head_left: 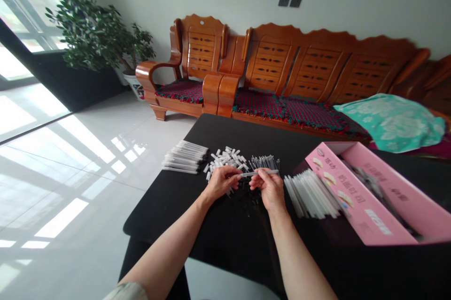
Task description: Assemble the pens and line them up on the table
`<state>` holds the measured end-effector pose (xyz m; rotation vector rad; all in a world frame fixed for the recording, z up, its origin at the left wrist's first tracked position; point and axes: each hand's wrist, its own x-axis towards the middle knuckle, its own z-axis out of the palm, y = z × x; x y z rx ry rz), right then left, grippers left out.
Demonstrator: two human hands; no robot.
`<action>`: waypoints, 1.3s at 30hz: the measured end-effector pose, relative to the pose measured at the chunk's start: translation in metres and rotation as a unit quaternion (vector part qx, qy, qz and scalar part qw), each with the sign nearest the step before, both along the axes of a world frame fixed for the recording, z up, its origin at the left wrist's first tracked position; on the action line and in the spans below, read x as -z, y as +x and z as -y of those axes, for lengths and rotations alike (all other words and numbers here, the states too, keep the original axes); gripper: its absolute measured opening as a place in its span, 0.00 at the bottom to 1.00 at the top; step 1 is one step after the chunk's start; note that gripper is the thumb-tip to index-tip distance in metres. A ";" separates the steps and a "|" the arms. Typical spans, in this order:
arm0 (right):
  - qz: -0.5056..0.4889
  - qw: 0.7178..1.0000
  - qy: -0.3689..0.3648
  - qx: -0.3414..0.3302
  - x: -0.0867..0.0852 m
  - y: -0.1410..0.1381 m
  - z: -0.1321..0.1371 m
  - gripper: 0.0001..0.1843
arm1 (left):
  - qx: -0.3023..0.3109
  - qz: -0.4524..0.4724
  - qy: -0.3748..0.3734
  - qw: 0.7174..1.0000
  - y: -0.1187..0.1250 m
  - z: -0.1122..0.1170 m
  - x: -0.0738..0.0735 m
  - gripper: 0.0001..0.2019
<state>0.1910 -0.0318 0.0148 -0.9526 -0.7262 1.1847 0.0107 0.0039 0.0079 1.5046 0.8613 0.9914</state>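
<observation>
Both my hands meet over the middle of a black table (218,239). My left hand (221,180) and my right hand (269,186) pinch the two ends of one thin pen (257,173) held level between them. Just beyond my fingers lie a heap of white pen caps (227,158) and a row of dark refills (265,162). A stack of finished white pens (185,157) lies to the left. A fan of clear pen barrels (310,194) lies to the right of my right hand.
An open pink cardboard box (366,206) sits at the right of the table. Behind the table stand a wooden armchair (186,70) and a wooden sofa (317,79) with a teal cloth (391,121). A potted plant (95,37) stands by the window. Glossy white floor lies to the left.
</observation>
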 end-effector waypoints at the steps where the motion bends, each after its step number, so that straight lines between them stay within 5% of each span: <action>1: 0.003 1.000 0.001 0.000 0.000 0.000 0.000 0.14 | 0.000 0.001 0.001 1.000 0.000 0.000 0.001 0.20; 14: 0.043 0.999 -0.003 0.000 -0.008 -0.003 0.004 0.15 | 0.030 -0.049 -0.016 0.998 0.001 0.002 0.005 0.19; 23: -0.008 0.998 -0.052 0.028 -0.004 -0.001 0.002 0.16 | -0.074 -0.188 0.211 0.956 0.013 0.011 0.000 0.08; 27: -0.020 0.997 -0.067 0.025 -0.001 0.001 0.001 0.15 | -0.066 -0.220 0.276 0.934 0.014 0.014 0.003 0.09; 34: -0.041 0.998 -0.052 -0.006 0.002 -0.001 0.000 0.19 | -0.086 -0.133 0.208 0.965 0.006 0.008 -0.005 0.12; 39: -0.028 0.999 -0.022 0.039 -0.006 0.005 0.001 0.24 | -0.228 -0.018 0.125 0.965 -0.030 -0.011 -0.013 0.12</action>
